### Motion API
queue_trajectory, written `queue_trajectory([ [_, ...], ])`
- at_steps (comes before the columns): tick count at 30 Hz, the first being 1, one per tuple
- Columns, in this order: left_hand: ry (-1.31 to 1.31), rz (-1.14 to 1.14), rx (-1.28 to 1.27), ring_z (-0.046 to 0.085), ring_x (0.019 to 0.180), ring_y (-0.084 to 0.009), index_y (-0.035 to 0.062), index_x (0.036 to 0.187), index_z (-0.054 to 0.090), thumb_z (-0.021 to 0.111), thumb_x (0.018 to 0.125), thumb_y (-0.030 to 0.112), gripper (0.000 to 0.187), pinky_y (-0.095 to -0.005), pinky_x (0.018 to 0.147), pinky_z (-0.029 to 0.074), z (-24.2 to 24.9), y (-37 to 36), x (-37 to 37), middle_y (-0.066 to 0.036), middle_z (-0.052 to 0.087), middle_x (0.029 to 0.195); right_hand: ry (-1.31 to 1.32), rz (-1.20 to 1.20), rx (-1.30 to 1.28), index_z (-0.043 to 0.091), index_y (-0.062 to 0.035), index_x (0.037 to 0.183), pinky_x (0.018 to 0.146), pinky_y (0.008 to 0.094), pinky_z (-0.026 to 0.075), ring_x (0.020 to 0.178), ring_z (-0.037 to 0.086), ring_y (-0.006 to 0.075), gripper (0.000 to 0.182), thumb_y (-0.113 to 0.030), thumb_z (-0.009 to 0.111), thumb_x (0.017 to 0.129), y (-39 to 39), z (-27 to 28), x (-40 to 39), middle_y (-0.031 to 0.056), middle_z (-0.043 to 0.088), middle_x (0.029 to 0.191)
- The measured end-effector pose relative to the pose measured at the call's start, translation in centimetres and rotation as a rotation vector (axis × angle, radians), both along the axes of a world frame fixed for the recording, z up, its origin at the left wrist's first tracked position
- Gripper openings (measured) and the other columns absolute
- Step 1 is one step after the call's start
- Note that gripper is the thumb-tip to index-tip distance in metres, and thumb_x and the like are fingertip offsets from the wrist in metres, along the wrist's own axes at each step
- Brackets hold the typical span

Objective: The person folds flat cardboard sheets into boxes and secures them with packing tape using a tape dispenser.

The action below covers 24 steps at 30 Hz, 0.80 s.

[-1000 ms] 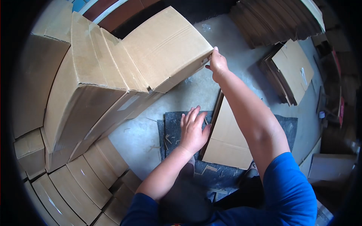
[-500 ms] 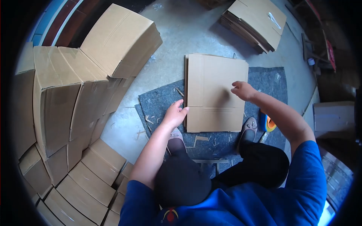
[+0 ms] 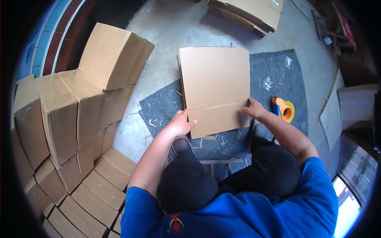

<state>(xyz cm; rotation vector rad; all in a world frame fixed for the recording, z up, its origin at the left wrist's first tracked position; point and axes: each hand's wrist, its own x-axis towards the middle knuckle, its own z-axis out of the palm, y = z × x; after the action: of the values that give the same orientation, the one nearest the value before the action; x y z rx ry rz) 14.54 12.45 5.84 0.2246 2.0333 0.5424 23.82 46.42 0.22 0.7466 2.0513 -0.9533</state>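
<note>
A flattened cardboard box (image 3: 216,79) lies on top of another cardboard layer in front of me, with a crease across its nearer part. My left hand (image 3: 182,124) grips its left edge, thumb over the top face and fingers curled at the side. On the opposite edge my right hand (image 3: 254,110) is closed, its fingertips partly hidden around the board. The near end of the top box sits slightly askew. Right of the cardboard, an orange and blue tape dispenser (image 3: 279,104) with a yellow roll rests on the dark mat (image 3: 266,66).
Made-up cardboard boxes (image 3: 63,119) are stacked along my left side. A pile of flattened boxes (image 3: 246,14) lies on the floor beyond the mat. Cardboard scraps (image 3: 209,138) are scattered near my feet, and another box (image 3: 359,101) stands at far right.
My right hand has come down from above the cardboard onto its right edge. My left hand has closed on the left edge, and the top box has turned slightly. My view has shifted.
</note>
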Motion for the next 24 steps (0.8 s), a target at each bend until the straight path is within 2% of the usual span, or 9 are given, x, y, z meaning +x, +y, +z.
queue_trajectory([
  [3, 0.131, -0.108, 0.024, 0.061, 0.109, -0.0303, -0.0018, 0.123, 0.056, 0.067, 0.090, 0.027, 0.045, -0.0387, 0.094, 0.048, 5.5, 0.6, 0.5, -0.021, 0.061, 0.112, 0.020, -0.090, -0.104, 0.049, 0.0007, 0.138, 0.091, 0.0350, 0.052, 0.108, 0.063, 0.0278, 0.069, -0.027, 0.069, 0.079, 0.4, -0.2, 0.9, 0.0191, 0.064, 0.121],
  [5, -0.140, 0.301, 0.167, 0.060, 0.082, -0.0153, 0.0000, 0.101, 0.060, 0.069, 0.091, 0.026, 0.029, -0.0305, 0.074, 0.050, 7.4, 0.9, 0.6, -0.008, 0.064, 0.088, -0.137, -0.229, -0.424, 0.047, -0.0080, 0.144, 0.085, 0.0357, 0.052, 0.109, 0.060, 0.0210, 0.067, -0.026, 0.068, 0.083, 0.9, -0.2, 1.2, 0.0122, 0.062, 0.123],
  [6, -0.211, 0.469, 0.440, 0.049, 0.069, -0.0061, 0.0029, 0.085, 0.058, 0.070, 0.092, 0.025, 0.026, -0.0246, 0.062, 0.044, 7.8, 1.2, 1.4, 0.003, 0.058, 0.074, -0.158, -0.230, -0.437, 0.047, -0.0089, 0.144, 0.085, 0.0377, 0.052, 0.110, 0.060, 0.0211, 0.066, -0.028, 0.068, 0.085, 0.7, 0.0, 1.4, 0.0117, 0.063, 0.123],
  [7, -0.198, 0.457, 0.446, 0.049, 0.069, -0.0061, 0.0029, 0.085, 0.058, 0.070, 0.092, 0.025, 0.026, -0.0246, 0.062, 0.044, 8.9, 2.0, 1.5, 0.003, 0.058, 0.074, -0.177, -0.235, -0.449, 0.048, -0.0098, 0.144, 0.086, 0.0397, 0.052, 0.110, 0.060, 0.0211, 0.065, -0.029, 0.068, 0.086, -0.2, 1.7, 1.1, 0.0112, 0.063, 0.124],
  [10, -0.244, 0.228, 0.462, 0.050, 0.070, -0.0068, 0.0019, 0.085, 0.059, 0.070, 0.092, 0.030, 0.031, -0.0262, 0.062, 0.045, 11.3, 4.4, 1.5, 0.001, 0.059, 0.075, 0.006, 0.339, -0.202, 0.058, -0.0029, 0.133, 0.091, 0.0356, 0.051, 0.110, 0.061, 0.0238, 0.057, -0.038, 0.067, 0.089, -1.1, 4.1, -0.5, 0.0138, 0.066, 0.121],
  [11, -0.220, 0.152, 0.477, 0.051, 0.070, -0.0075, 0.0022, 0.084, 0.060, 0.071, 0.092, 0.031, 0.032, -0.0267, 0.062, 0.046, 11.0, 5.0, 1.5, 0.001, 0.059, 0.075, 0.161, 0.237, -0.205, 0.061, -0.0005, 0.128, 0.089, 0.0330, 0.050, 0.105, 0.062, 0.0241, 0.055, -0.042, 0.063, 0.092, -1.3, 5.3, -1.1, 0.0118, 0.068, 0.113],
  [13, -0.178, 0.037, 0.451, 0.053, 0.071, -0.0099, 0.0027, 0.081, 0.060, 0.074, 0.088, 0.037, 0.037, -0.0283, 0.063, 0.047, 11.8, 6.9, 0.9, -0.002, 0.060, 0.074, 0.337, -0.217, -0.564, 0.068, -0.0028, 0.106, 0.081, 0.0317, 0.050, 0.091, 0.062, 0.0161, 0.047, -0.048, 0.057, 0.096, -2.6, 11.5, -3.0, 0.0066, 0.066, 0.097],
  [18, -0.062, -0.156, 0.350, 0.055, 0.074, -0.0075, 0.0055, 0.087, 0.062, 0.073, 0.089, 0.038, 0.035, -0.0264, 0.065, 0.047, 14.0, 10.5, 1.0, 0.000, 0.063, 0.077, 0.533, 0.163, -0.150, 0.068, -0.0051, 0.084, 0.058, 0.0284, 0.049, 0.066, 0.060, 0.0124, 0.053, -0.058, 0.070, 0.085, -2.5, 18.2, -4.7, 0.0045, 0.063, 0.068],
  [24, -0.140, -0.024, 0.312, 0.059, 0.079, -0.0096, 0.0079, 0.094, 0.061, 0.068, 0.089, 0.053, 0.045, -0.0245, 0.069, 0.047, 13.7, 13.7, 0.0, -0.002, 0.064, 0.087, 0.427, -0.079, -0.390, 0.066, -0.0018, 0.082, 0.053, 0.0273, 0.048, 0.062, 0.063, 0.0133, 0.060, -0.061, 0.075, 0.078, 0.1, 17.0, -2.8, 0.0077, 0.065, 0.071],
])
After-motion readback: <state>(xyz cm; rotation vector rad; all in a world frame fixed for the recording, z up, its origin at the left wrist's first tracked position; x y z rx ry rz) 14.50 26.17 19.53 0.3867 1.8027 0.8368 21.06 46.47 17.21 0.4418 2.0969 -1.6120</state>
